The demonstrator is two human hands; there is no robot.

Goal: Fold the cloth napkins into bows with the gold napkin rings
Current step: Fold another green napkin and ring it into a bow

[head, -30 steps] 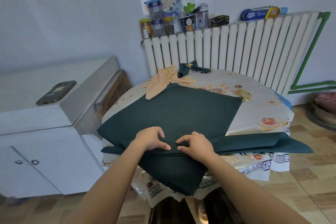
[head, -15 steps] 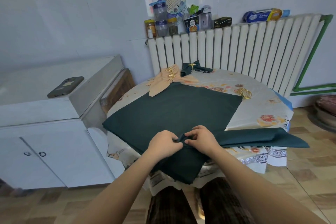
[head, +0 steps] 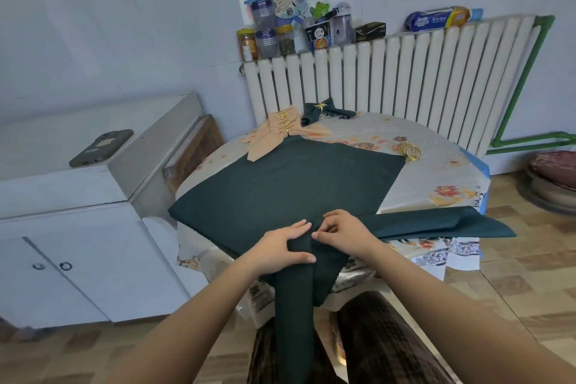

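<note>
Item: dark green band napkin (head: 294, 296), folded lengthwise into a strip. One arm draped off the near edge of the table (head: 442, 171) toward the lap; other arm (head: 442, 223) lying flat toward the right table edge, tip overhanging. Bend located under both hands.

Underlay: second green napkin (head: 290, 181), spread open as a diamond, near corner hanging over the edge.

Left hand (head: 280, 246): fingers extended across the bend, thumb curled against the strip's near edge, pinching the fold. Right hand (head: 341, 232): fingertips bunched, nipping the cloth at the crossing point.

Stock: loose gold napkin rings (head: 409, 151) near the far right, well apart from the hands. Finished peach bows (head: 282, 131) and one finished green bow (head: 321, 111) at the far edge.

Hazards, judged:
- Hanging arm likely to drag the strip floorward if either pinch loosens; weight all on one side.
- Same-colour underlay easily caught up in the pinch, spoiling the fold.
- Right arm's overhanging tip prone to sliding off.
- Rings out of reach; fetching one means freeing a hand, fold apt to spring open.
- Uneven arm lengths giving a lopsided bow.
</note>
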